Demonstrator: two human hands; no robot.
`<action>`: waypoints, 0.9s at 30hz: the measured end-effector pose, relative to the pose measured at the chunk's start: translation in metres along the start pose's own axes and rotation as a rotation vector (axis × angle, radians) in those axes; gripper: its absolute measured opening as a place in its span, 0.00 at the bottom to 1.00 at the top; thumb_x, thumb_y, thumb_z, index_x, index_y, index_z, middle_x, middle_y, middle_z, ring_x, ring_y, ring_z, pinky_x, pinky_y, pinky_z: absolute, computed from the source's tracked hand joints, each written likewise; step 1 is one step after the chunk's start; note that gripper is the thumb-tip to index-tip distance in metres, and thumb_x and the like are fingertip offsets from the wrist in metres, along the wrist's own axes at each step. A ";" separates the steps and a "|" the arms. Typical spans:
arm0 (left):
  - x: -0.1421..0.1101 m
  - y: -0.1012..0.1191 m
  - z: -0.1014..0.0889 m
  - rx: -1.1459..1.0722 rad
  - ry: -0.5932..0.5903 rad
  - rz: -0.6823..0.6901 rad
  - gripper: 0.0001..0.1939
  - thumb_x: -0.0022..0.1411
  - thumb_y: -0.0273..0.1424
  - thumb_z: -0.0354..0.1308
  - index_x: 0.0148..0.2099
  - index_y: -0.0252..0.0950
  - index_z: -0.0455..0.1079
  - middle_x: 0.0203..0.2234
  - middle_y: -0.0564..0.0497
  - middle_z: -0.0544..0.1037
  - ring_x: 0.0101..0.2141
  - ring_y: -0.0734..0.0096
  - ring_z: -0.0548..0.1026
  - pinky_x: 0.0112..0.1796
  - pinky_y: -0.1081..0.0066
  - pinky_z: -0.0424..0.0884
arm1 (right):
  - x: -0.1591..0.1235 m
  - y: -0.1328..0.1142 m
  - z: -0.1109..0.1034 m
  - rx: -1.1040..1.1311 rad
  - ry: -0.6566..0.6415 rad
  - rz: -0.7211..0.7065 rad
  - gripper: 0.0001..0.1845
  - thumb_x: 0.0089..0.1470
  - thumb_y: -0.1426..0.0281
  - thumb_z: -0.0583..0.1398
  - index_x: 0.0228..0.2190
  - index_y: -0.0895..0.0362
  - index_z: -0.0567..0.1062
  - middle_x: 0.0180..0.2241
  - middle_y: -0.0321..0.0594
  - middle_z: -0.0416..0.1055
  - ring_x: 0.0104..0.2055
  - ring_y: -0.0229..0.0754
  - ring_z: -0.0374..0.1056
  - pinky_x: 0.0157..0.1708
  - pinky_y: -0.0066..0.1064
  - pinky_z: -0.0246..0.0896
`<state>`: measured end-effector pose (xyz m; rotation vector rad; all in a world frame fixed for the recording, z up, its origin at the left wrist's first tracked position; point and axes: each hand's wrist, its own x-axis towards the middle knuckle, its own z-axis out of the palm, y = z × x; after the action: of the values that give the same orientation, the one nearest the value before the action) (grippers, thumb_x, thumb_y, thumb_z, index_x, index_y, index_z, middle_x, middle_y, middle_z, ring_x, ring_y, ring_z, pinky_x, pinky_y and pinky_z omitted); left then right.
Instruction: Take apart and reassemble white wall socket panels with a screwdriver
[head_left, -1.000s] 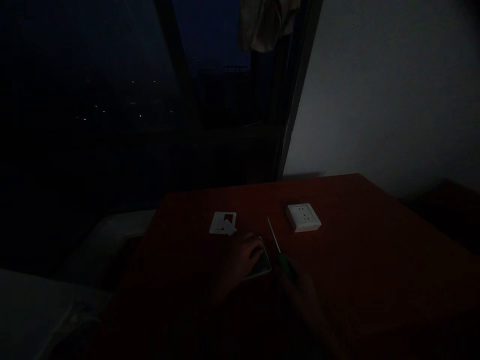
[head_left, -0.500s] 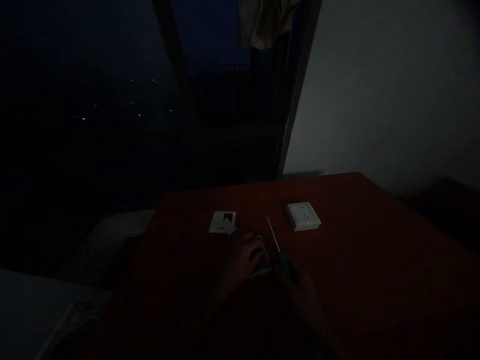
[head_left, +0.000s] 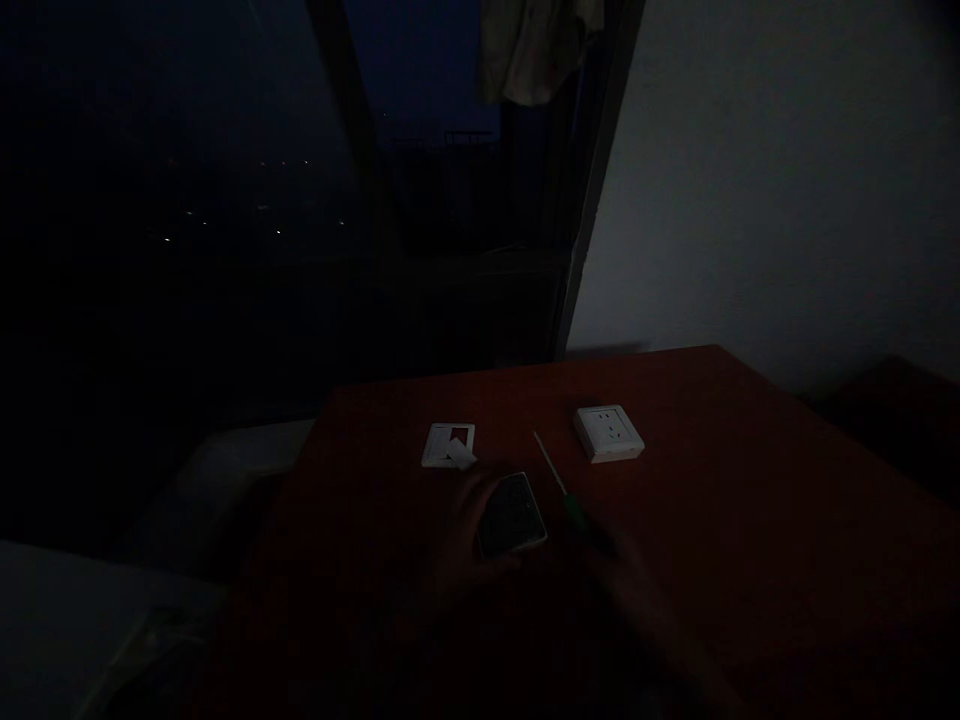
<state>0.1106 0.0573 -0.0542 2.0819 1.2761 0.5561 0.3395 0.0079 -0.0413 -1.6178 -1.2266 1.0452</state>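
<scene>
Box (head_left: 512,515) sits just below the centre of the frame, its pale rim around a dark face with small details too dim to make out. Left hand (head_left: 457,555) grips it from the left, fingers at the upper left edge and thumb along the lower edge. Right hand (head_left: 615,565), lower and to the right, is closed around the green handle of a screwdriver (head_left: 568,498); the exact finger placing is lost in shadow. The shaft slants up and left, its tip right of the box's top edge and apart from it.

Above and left of the box, a white frame (head_left: 434,446) lies flat on the reddish table (head_left: 697,420), with a small white strip (head_left: 462,454) across its lower right part. Right of the screwdriver tip stands a white socket (head_left: 609,431), its slotted face upward. A dark window (head_left: 427,60) fills the upper left, a cloth (head_left: 529,50) hangs at top centre, and a grey wall (head_left: 787,180) takes the upper right.
</scene>
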 end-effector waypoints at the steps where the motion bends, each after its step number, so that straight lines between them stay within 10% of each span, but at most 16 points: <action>1: -0.002 -0.003 0.003 -0.011 -0.001 -0.006 0.45 0.49 0.38 0.68 0.65 0.43 0.51 0.64 0.44 0.52 0.62 0.49 0.54 0.60 0.52 0.55 | 0.002 -0.005 -0.009 -0.081 -0.058 -0.014 0.25 0.50 0.60 0.59 0.48 0.56 0.74 0.47 0.46 0.75 0.48 0.54 0.70 0.47 0.44 0.66; 7: -0.003 -0.011 0.009 -0.093 0.020 -0.032 0.46 0.49 0.40 0.68 0.66 0.41 0.51 0.64 0.43 0.53 0.62 0.51 0.54 0.60 0.54 0.56 | 0.011 -0.056 -0.068 -0.481 -0.226 -0.326 0.26 0.51 0.72 0.55 0.53 0.55 0.68 0.55 0.47 0.67 0.56 0.50 0.64 0.56 0.45 0.57; 12: -0.002 -0.009 0.008 -0.117 0.007 -0.027 0.44 0.53 0.42 0.65 0.66 0.41 0.50 0.65 0.44 0.50 0.63 0.52 0.51 0.61 0.53 0.53 | 0.019 -0.095 -0.094 -0.568 -0.128 -0.419 0.18 0.55 0.66 0.57 0.48 0.51 0.69 0.46 0.43 0.74 0.44 0.48 0.73 0.40 0.38 0.70; 27: -0.003 -0.013 0.012 -0.105 0.026 -0.004 0.42 0.54 0.47 0.62 0.66 0.43 0.49 0.65 0.45 0.50 0.63 0.53 0.53 0.60 0.55 0.55 | 0.034 -0.111 -0.065 -0.527 -0.065 -0.604 0.11 0.56 0.59 0.58 0.36 0.54 0.71 0.29 0.36 0.74 0.28 0.38 0.71 0.26 0.28 0.63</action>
<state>0.1085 0.0552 -0.0715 1.9915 1.2387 0.6372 0.3755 0.0528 0.0794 -1.4238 -1.9899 0.4086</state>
